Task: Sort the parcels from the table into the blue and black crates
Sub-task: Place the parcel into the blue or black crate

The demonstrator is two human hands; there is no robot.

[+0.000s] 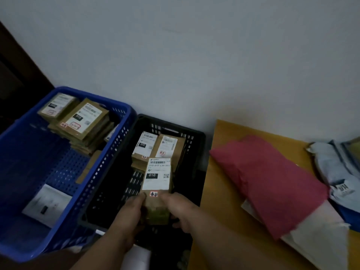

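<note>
Presently both forearms reach forward from the lower edge, converging over the black crate. The left hand grips the near left edge of a brown parcel, thumb lying on its face beside a red-bordered sticker. The right hand clamps the near right edge, fingers curled beneath. The parcel is held label-up above the crate's interior, its far end pointing toward two labelled parcels stacked at the crate's back. To the left, touching it, the blue crate holds a stack of brown parcels and a white packet. On the wooden table to the right lie a red mailer and pale bags.
</note>
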